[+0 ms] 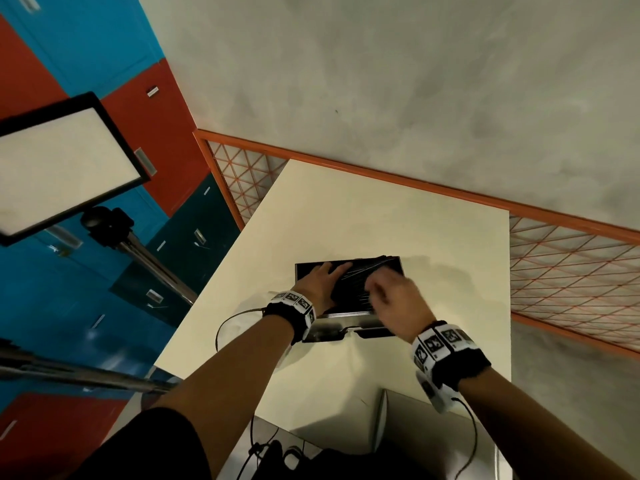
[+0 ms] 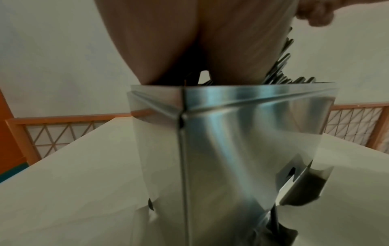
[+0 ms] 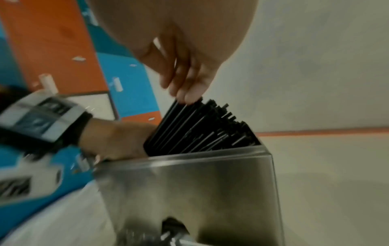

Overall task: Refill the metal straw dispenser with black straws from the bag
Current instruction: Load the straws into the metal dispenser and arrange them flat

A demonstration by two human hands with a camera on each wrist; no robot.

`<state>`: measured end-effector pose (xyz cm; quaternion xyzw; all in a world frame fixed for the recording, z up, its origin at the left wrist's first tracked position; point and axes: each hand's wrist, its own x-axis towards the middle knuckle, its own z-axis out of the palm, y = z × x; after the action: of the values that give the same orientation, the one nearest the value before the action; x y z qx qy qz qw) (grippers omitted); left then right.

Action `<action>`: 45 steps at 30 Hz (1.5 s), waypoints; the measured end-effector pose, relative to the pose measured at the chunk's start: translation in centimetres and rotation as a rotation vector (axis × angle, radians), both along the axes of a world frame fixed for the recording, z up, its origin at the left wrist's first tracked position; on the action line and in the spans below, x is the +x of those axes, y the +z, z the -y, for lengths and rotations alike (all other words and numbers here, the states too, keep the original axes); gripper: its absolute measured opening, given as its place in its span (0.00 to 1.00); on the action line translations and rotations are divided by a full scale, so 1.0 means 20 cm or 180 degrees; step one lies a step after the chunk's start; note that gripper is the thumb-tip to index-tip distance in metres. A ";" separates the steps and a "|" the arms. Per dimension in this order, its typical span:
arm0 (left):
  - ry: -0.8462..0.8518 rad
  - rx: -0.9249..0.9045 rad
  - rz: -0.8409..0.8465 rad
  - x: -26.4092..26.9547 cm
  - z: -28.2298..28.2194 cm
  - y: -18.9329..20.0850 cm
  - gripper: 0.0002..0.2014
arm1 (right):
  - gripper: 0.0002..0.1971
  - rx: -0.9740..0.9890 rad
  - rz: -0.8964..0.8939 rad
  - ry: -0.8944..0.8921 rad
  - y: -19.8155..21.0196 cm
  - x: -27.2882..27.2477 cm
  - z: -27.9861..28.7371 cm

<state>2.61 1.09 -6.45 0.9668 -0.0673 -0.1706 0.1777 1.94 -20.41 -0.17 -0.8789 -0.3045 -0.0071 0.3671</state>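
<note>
The metal straw dispenser (image 1: 349, 315) stands open-topped in the middle of the white table (image 1: 381, 209). A loose bundle of black straws (image 3: 195, 129) leans tilted out of its top, ends fanned upward. My left hand (image 1: 322, 282) reaches into the top from the left, fingers stretched along the straws (image 1: 360, 275). My right hand (image 3: 185, 94) hovers over the bundle, its fingertips resting on the upper straw ends. The left wrist view shows my palm (image 2: 189, 41) above the dispenser's corner (image 2: 231, 133). Something clear and crinkled (image 3: 69, 216), perhaps the bag, lies left of the dispenser.
A grey metal piece (image 1: 391, 431) lies on the table near my body. An orange mesh fence (image 1: 571, 268) runs behind and to the right of the table. A light panel on a tripod (image 1: 65, 164) stands to the left. Wrist cables hang near the table's front.
</note>
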 end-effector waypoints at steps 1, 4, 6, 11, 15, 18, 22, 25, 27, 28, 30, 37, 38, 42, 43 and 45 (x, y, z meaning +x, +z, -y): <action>-0.0025 -0.0035 0.0034 0.00 -0.01 0.00 0.48 | 0.06 -0.0354 -0.0184 0.0364 -0.03 -0.03 0.00; -0.0116 -0.0155 0.0085 -0.02 -0.03 0.00 0.48 | 0.07 -0.1266 -0.0357 0.0887 -0.12 -0.08 0.02; -0.0138 -0.0227 0.0112 -0.02 -0.04 0.00 0.48 | 0.09 -0.1491 -0.0050 0.0995 -0.15 -0.08 0.02; -0.0081 -0.0392 0.0143 -0.07 -0.07 0.00 0.46 | 0.22 -0.1665 -0.0038 0.0852 -0.10 -0.03 0.00; 0.0044 -0.0608 0.0158 -0.10 -0.08 0.00 0.45 | 0.18 -0.2116 0.0029 0.0947 -0.07 0.00 0.01; 0.0034 -0.0746 0.0198 -0.13 -0.07 0.00 0.45 | 0.13 -0.2274 -0.0110 0.0981 -0.07 0.02 0.01; 0.0223 -0.0800 0.0450 -0.15 -0.06 -0.01 0.42 | 0.12 -0.2272 -0.0111 0.1007 -0.09 0.01 0.00; 0.0259 -0.0735 0.0511 -0.15 -0.05 -0.02 0.42 | 0.11 -0.2370 -0.0593 0.0920 -0.09 0.01 -0.04; 0.0210 -0.0642 0.0523 -0.16 -0.04 -0.02 0.41 | 0.12 -0.2559 -0.0887 0.0936 -0.08 0.02 -0.06; 0.0191 -0.0592 0.0538 -0.16 -0.04 -0.02 0.41 | 0.12 -0.2669 -0.0993 0.0967 -0.08 0.03 -0.08; 0.0178 -0.0501 0.0566 -0.15 -0.03 -0.02 0.41 | 0.09 -0.2780 -0.1181 0.1056 -0.08 0.05 -0.11; 0.0297 -0.0435 0.0540 -0.14 -0.02 -0.03 0.42 | 0.14 -0.2949 -0.1024 0.1263 -0.12 0.11 -0.11; 0.0293 -0.0415 0.0539 -0.14 -0.02 -0.03 0.43 | 0.16 -0.3011 -0.0990 0.1288 -0.13 0.11 -0.10; 0.0312 -0.0406 0.0495 -0.14 -0.02 -0.04 0.43 | 0.22 -0.3204 -0.0978 0.1283 -0.16 0.15 -0.11; 0.0313 -0.0410 0.0494 -0.14 -0.02 -0.04 0.43 | 0.23 -0.3221 -0.0978 0.1272 -0.17 0.16 -0.11; 0.0317 -0.0392 0.0495 -0.14 -0.03 -0.04 0.43 | 0.23 -0.3257 -0.0954 0.1243 -0.18 0.17 -0.12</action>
<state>-0.17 1.59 -7.35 0.9666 -0.0430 -0.0817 0.2393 5.33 -18.11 -3.69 -0.8636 -0.3706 0.3343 -0.0719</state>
